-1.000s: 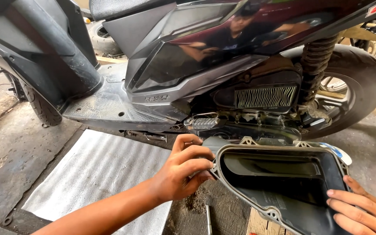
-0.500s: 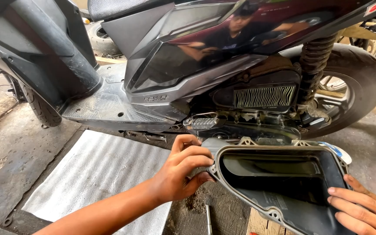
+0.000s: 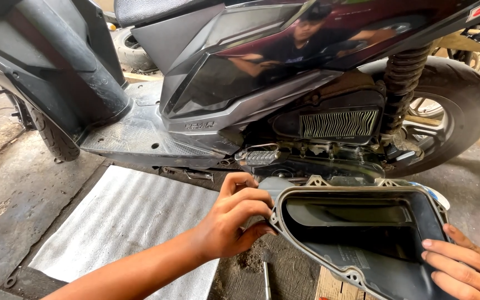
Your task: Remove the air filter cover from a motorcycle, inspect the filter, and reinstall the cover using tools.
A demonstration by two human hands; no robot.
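- A black plastic cover (image 3: pixel 362 239), hollow side up, is held in the lower right of the frame, just below the open side of the scooter (image 3: pixel 262 100).
- The cover's left rim is pinched by the left hand (image 3: pixel 234 222): its fingers (image 3: pixel 251 197) are curled over the edge, with the thumb pressed from below. In this way that end is kept level.
- The right wall of the cover is steadied by the right hand (image 3: pixel 468 272) in the lower right corner; its fingers are laid flat and slightly spread against the wall, not closed around it. Whether the thumb hooks beneath cannot be told.
- In the right centre of the frame a pleated filter (image 3: pixel 337 123) is exposed in its dark housing, directly above the cover.
- A ribbed grey mat (image 3: pixel 123 222) is spread on the ground in the lower left, beside the scooter.
- A small red sticker (image 3: pixel 479 10) is seen on the body panel in the upper right corner, and a pale rectangular label (image 3: pixel 351 256) inside the cover; their print is too small to make out.
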